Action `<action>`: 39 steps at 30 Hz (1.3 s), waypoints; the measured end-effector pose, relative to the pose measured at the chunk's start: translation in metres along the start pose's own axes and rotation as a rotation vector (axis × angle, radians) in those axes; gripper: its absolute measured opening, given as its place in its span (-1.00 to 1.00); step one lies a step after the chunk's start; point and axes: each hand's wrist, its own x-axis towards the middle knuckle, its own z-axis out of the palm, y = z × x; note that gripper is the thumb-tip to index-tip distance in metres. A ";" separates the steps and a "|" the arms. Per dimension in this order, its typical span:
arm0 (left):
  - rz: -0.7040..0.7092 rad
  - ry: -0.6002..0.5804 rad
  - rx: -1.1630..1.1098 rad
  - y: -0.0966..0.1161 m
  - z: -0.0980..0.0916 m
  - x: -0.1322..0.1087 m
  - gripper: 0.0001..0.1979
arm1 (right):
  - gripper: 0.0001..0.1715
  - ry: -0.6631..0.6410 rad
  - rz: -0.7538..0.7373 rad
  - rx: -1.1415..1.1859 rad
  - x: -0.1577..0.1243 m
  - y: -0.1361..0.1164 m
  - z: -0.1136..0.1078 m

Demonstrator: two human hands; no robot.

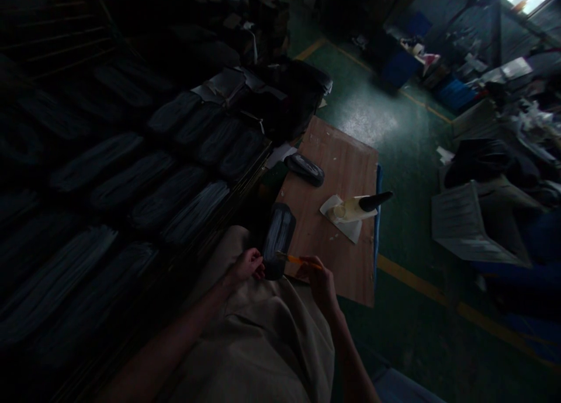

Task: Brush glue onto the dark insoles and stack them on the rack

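In the head view, a dark oblong pad (279, 230) with whitish streaks on its face lies at the near left edge of a wooden board, close to my lap. My left hand (250, 265) is closed at the pad's lower left side, its curled fingers on the edge. My right hand (314, 270) grips a thin brush (294, 259) with an orange handle. The brush tip touches the lower part of the pad. A second dark pad (305, 169) rests farther up the board. To the right, a pale container with a black end (354, 209) lies on white paper (350, 230).
The wooden board (337, 274) stands before me. On my left, several streaked dark pads (197, 210) lie in rows on a dark rack. A white crate (460, 222) and a blue bin (398, 67) stand on the green floor to the right. The light is dim.
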 end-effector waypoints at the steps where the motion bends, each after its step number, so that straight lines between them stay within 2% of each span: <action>1: -0.003 0.002 0.000 -0.001 0.000 0.001 -0.78 | -0.65 -0.042 0.005 0.007 -0.002 -0.001 0.001; 4: -0.012 0.002 -0.004 -0.001 0.001 0.002 -0.75 | -0.64 -0.105 0.015 0.016 -0.002 0.000 0.005; 7: -0.005 -0.010 0.014 0.001 0.002 0.002 -0.77 | -0.63 -0.011 -0.007 0.005 0.012 0.002 0.005; 14: -0.002 -0.020 0.067 0.003 0.002 0.003 -0.83 | -0.68 0.182 -0.173 -0.072 0.073 -0.010 0.012; 16: -0.004 -0.011 0.058 0.001 0.002 0.004 -0.79 | -0.68 0.201 -0.201 -0.065 0.088 -0.012 0.016; 20: -0.019 -0.016 0.004 -0.003 0.001 0.006 -0.73 | -0.67 0.153 -0.236 -0.128 0.103 -0.010 0.024; 25: -0.038 0.004 -0.018 -0.004 0.002 0.007 -0.74 | -0.69 0.065 -0.223 -0.269 0.081 -0.004 0.022; 31: -0.047 0.008 -0.034 0.001 0.004 0.003 -0.76 | -0.68 -0.054 -0.032 -0.087 0.038 -0.008 0.007; 36: -0.009 0.012 -0.014 0.005 0.006 0.003 -0.86 | -0.62 0.120 -0.034 -0.015 0.033 -0.014 0.008; 39: -0.057 0.052 -0.007 0.010 0.009 0.001 -0.89 | -0.59 0.114 -0.014 -0.043 0.026 -0.014 0.015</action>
